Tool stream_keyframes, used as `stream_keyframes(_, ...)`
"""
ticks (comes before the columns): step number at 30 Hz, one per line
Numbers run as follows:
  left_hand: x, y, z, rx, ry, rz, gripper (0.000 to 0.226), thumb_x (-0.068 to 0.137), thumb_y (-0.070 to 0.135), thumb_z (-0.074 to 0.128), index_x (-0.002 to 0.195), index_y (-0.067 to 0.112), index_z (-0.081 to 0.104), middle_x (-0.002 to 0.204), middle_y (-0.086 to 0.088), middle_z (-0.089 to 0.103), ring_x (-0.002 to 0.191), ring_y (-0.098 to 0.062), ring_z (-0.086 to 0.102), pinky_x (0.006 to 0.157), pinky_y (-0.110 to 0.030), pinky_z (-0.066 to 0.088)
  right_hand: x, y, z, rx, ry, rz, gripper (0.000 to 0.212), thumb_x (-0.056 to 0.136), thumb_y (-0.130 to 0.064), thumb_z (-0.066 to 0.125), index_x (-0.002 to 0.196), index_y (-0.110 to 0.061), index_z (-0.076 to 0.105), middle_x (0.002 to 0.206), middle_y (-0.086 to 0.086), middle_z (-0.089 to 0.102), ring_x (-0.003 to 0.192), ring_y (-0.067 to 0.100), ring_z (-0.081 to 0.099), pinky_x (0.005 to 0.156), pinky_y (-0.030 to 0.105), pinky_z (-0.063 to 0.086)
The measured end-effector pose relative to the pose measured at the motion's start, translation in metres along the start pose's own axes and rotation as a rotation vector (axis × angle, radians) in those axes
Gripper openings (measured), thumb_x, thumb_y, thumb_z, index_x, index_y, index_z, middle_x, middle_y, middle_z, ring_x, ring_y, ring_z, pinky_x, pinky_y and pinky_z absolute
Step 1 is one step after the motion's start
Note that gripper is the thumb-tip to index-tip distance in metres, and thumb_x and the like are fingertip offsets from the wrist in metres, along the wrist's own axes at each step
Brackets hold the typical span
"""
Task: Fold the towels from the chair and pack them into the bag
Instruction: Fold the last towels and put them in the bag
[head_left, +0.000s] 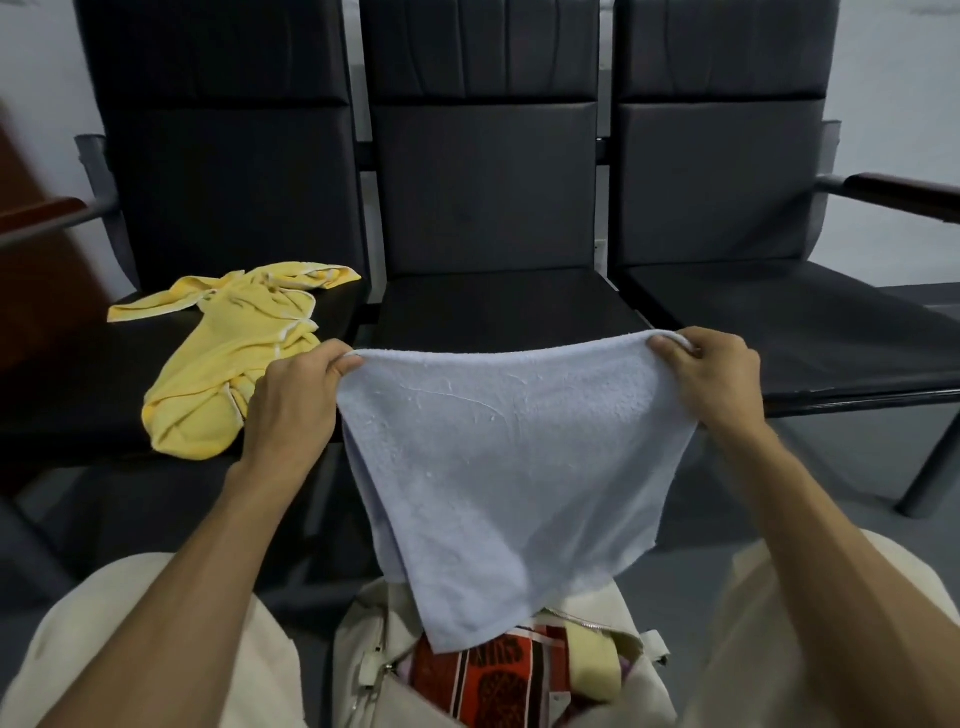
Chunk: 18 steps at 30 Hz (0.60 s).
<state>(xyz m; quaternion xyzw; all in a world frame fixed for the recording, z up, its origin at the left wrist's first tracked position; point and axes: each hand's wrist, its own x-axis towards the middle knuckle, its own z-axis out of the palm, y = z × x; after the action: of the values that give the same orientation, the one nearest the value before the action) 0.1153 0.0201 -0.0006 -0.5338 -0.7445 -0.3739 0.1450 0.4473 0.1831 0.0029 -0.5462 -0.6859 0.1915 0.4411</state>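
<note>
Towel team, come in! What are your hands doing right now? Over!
Left hand and right hand each pinch a top corner of the blue towel, hung over the open bag. Yellow towel crumpled on the chair. Nothing blocking the bag.

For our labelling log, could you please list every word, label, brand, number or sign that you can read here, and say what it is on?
No text can be read in this view.
Red patterned cloth in the bag: dark marks that may be lettering or just pattern, too blurred to tell.
Pale blue towel, yellow towel, chairs: no writing, tag or logo shows.
</note>
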Motion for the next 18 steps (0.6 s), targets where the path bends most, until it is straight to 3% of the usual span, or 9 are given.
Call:
stream_keyframes(3,-0.002,-0.002,-0.002,-0.031,-0.023,-0.008,0.021,0.096,0.027,0.055,0.103,0.013,0.069,0.073,-0.002,0.061,0.064,-0.019,0.058,0.057,-0.039,0.054,0.0,-0.003,-0.001,0.092,0.013,0.025,0.017,0.091,-0.034,0.063,0.094,-0.021,0.074,0.079,-0.007,0.067,0.082,0.009,0.061,0.065,0.023,0.046)
stream_keyframes(5,-0.001,-0.002,-0.002,-0.108,-0.082,-0.043,0.017,0.094,0.022,0.06,0.101,0.011,0.071,0.077,-0.003,0.065,0.068,-0.017,0.059,0.061,-0.035,0.054,-0.001,-0.003,-0.001,0.151,0.025,0.037,0.017,0.09,-0.032,0.066,0.098,-0.02,0.074,0.083,-0.008,0.068,0.08,0.001,0.059,0.065,0.019,0.044)
stream_keyframes(8,0.001,-0.005,0.001,-0.179,-0.164,-0.142,0.012,0.09,0.011,0.063,0.1,0.012,0.071,0.088,-0.002,0.066,0.082,-0.017,0.059,0.065,-0.024,0.045,-0.001,-0.001,0.001,0.244,0.023,0.053,0.015,0.087,-0.028,0.069,0.098,-0.019,0.075,0.088,-0.006,0.071,0.087,0.007,0.065,0.073,0.025,0.051)
stream_keyframes(12,0.002,-0.014,0.008,-0.342,-0.282,-0.288,0.023,0.093,0.003,0.057,0.108,0.014,0.07,0.102,-0.004,0.067,0.1,-0.023,0.061,0.082,-0.034,0.051,0.001,0.006,0.005,0.37,-0.002,0.118,0.01,0.084,-0.024,0.073,0.094,-0.019,0.076,0.09,-0.001,0.073,0.094,0.017,0.068,0.078,0.032,0.054)
stream_keyframes(15,0.003,-0.015,0.01,-0.41,-0.3,-0.36,0.021,0.096,0.006,0.052,0.099,0.017,0.07,0.094,-0.005,0.068,0.093,-0.025,0.063,0.081,-0.04,0.055,0.0,0.005,0.006,0.486,-0.007,0.169,0.005,0.084,-0.019,0.074,0.088,-0.019,0.075,0.093,0.003,0.072,0.095,0.021,0.067,0.076,0.031,0.052)
stream_keyframes(18,0.003,-0.019,0.012,-0.338,-0.275,-0.357,0.018,0.099,0.016,0.05,0.096,0.02,0.066,0.093,-0.003,0.066,0.086,-0.025,0.064,0.077,-0.043,0.057,0.0,0.004,0.006,0.546,-0.019,0.235,0.006,0.084,-0.017,0.072,0.084,-0.022,0.074,0.1,0.006,0.071,0.1,0.024,0.065,0.084,0.038,0.055)
